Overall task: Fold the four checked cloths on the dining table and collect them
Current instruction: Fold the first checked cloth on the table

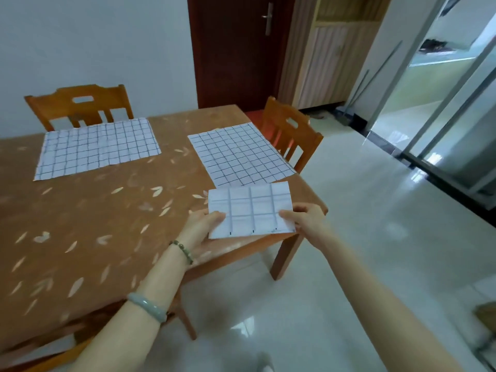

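Leaf-patterned dining table [107,224] stood by a pale wall [107,36]. The left hand [204,224] and right hand [303,218] pinched the side edges of a folded cloth [251,210] over the table corner. Just beyond them lay an unfolded cloth [239,154], and a far cloth [96,147] lay well off past the left hand. Next, I judged: set this one down, reach forward.

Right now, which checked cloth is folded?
The small cloth held by the left hand and right hand; the far left cloth and middle cloth lie flat.
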Available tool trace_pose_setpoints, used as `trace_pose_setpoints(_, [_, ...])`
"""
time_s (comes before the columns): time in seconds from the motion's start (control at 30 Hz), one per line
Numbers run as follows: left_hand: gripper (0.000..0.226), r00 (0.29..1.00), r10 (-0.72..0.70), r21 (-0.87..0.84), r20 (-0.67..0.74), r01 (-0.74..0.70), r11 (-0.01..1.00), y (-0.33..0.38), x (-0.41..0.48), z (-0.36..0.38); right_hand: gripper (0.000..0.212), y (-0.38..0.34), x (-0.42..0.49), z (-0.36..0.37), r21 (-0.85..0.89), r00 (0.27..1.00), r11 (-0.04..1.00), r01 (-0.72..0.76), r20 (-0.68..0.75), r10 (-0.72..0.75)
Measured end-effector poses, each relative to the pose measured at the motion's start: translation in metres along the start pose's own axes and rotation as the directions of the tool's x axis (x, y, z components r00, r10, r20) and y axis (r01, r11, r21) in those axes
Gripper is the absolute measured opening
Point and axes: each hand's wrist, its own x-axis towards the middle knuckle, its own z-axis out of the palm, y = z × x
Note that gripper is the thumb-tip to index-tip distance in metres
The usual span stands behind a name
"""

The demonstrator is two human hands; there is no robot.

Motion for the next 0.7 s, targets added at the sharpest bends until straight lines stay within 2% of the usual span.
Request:
trace_pose_setpoints(0.1, [0.011, 1.000, -0.016, -0.027, 0.013, 0.017, 0.999, -0.001, 0.016, 0.048, 0.006, 0.007, 0.030, -0.045, -0.042, 1.000, 0.999, -0.023, 0.017, 0.024])
trace_pose_setpoints(0.23, [0.014, 0.998, -0.068, -0.154, 0.012, 0.069, 0.986, -0.006, 0.039, 0.095, 0.017, 0.014, 0.067, -0.087, -0.064, 0.996, 0.995, -0.078, 0.028, 0.080])
trace_pose_setpoints(0.33, [0.020, 0.997, -0.041, -0.091, -0.065, 0.035, 0.995, -0.009, 0.069, 0.114, 0.027, 0.023, 0.096, -0.104, -0.086, 0.994, 0.991, -0.106, 0.031, 0.109])
trace_pose_setpoints(0.4, [0.026, 0.996, -0.037, -0.023, -0.084, 0.035, 0.999, -0.014, 0.090, 0.125, 0.023, 0.030, 0.118, -0.114, -0.099, 0.992, 0.988, -0.122, 0.032, 0.126])
trace_pose_setpoints(0.5, [0.014, 0.995, -0.065, 0.008, -0.072, 0.066, 0.998, -0.021, 0.128, 0.138, 0.009, 0.036, 0.155, -0.129, -0.111, 0.986, 0.982, -0.155, 0.039, 0.161])
trace_pose_setpoints(0.63, [0.002, 0.987, -0.135, 0.001, -0.082, 0.136, 0.991, -0.028, 0.176, 0.158, 0.007, 0.043, 0.211, -0.149, -0.179, 0.979, 0.964, -0.196, 0.013, 0.201])
trace_pose_setpoints(0.7, [0.003, 0.982, -0.156, 0.002, -0.108, 0.158, 0.987, -0.030, 0.193, 0.169, 0.009, 0.046, 0.237, -0.154, -0.216, 0.972, 0.950, -0.226, 0.020, 0.235])
